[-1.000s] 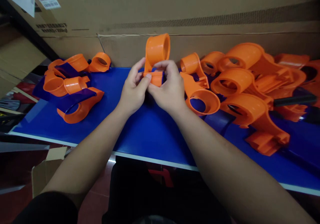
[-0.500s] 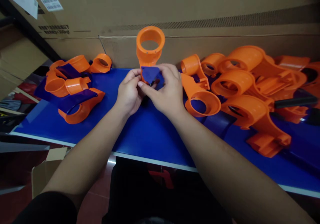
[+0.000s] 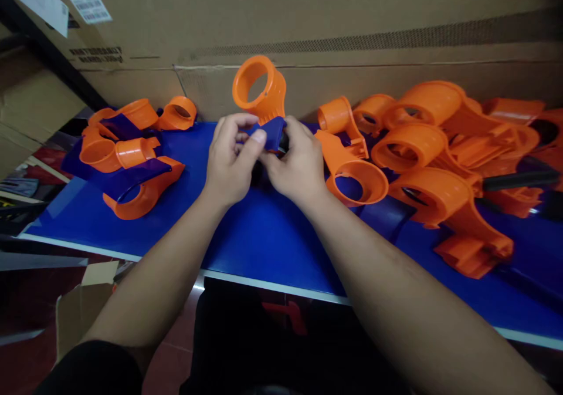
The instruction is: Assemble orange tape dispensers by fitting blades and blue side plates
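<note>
Both hands hold one orange tape-dispenser body (image 3: pixel 259 88) above the blue table top (image 3: pixel 264 236); its ring end points up and to the left. A dark blue plastic piece (image 3: pixel 271 132) sits at the body's lower end, between my fingers. My left hand (image 3: pixel 231 157) grips from the left with its thumb on the blue piece. My right hand (image 3: pixel 297 163) grips from the right, fingers curled under the body. The lower part of the body is hidden by both hands.
A big heap of orange dispenser bodies (image 3: pixel 440 148) covers the table's right side. A smaller group with blue pieces fitted (image 3: pixel 127 154) lies at the left. A cardboard wall (image 3: pixel 352 31) stands behind. A cardboard box (image 3: pixel 83 307) sits below the table's near edge.
The held dispenser body has been turned in my hands: its ring, sideways a second ago, now faces up and left, and the blue piece has come into view at its base.
</note>
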The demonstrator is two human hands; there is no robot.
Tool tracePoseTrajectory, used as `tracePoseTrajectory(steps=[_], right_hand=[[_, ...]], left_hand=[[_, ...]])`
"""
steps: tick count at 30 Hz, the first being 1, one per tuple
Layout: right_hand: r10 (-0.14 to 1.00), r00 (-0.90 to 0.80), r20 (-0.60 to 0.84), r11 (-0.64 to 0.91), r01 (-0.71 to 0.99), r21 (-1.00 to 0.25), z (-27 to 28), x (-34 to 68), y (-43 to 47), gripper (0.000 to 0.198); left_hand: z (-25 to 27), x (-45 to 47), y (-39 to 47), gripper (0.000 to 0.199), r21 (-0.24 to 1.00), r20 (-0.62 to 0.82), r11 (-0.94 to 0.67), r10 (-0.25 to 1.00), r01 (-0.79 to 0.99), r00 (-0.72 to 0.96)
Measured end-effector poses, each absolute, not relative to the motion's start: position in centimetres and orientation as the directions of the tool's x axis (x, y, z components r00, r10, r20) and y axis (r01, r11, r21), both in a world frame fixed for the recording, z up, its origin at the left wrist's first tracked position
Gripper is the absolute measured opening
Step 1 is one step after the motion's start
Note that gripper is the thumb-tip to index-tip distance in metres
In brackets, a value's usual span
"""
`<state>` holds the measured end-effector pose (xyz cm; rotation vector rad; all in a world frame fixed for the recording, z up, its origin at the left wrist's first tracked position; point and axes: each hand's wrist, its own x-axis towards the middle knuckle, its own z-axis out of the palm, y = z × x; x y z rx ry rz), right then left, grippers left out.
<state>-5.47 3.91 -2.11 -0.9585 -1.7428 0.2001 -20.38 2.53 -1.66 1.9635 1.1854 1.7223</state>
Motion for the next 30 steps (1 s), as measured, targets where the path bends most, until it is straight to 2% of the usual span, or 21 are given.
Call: tracePoseTrajectory(steps=[2, 4, 10, 15, 18, 22, 27, 30], right_hand=[[0.662, -0.102, 0.742, 0.668, 0.528, -0.524, -2.2, -5.3, 3.9, 0.019], [0.658, -0.107, 0.746, 0.663, 0.552, -0.506, -2.2, -5.2, 3.8, 0.012], [0.671, -0.131, 0.73, 0.641, 0.598, -0.482, -2.2, -5.2, 3.9, 0.006], [0.712, -0.148, 0.686, 0.601, 0.635, -0.486, -2.4, -5.7, 3.7, 0.006], [0.743, -0.129, 0.657, 0.557, 0.663, -0.5, -2.5, -5.8, 3.6, 0.006], [0.749, -0.113, 0.653, 0.542, 0.672, -0.505, -2.3, -5.7, 3.6, 0.011], [0.761, -0.064, 0.646, 0.516, 0.663, -0.542, -2.1, -5.3, 4.0, 0.016], [0.786, -0.002, 0.619, 0.478, 0.638, -0.604, -1.8, -5.0, 4.3, 0.015]], left_hand=[[-1.5, -20.2, 2.1, 0.037, 0.566, 0.753, -0.673, 0.657, 0.477, 0.032], [-1.6, -19.9, 2.0, 0.038, 0.516, 0.771, -0.685, 0.633, 0.514, 0.071], [-1.9, -19.7, 2.2, 0.036, 0.55, 0.736, -0.626, 0.677, 0.553, 0.034], [-2.2, -19.6, 2.5, 0.043, 0.555, 0.707, -0.578, 0.706, 0.598, 0.027], [-2.5, -19.6, 2.7, 0.037, 0.556, 0.704, -0.586, 0.709, 0.589, 0.041], [-2.6, -19.6, 2.7, 0.025, 0.528, 0.729, -0.623, 0.681, 0.577, 0.069], [-2.1, -19.5, 2.7, 0.03, 0.467, 0.796, -0.727, 0.593, 0.504, 0.118], [-1.8, -19.5, 2.7, 0.036, 0.477, 0.816, -0.744, 0.573, 0.469, 0.078]])
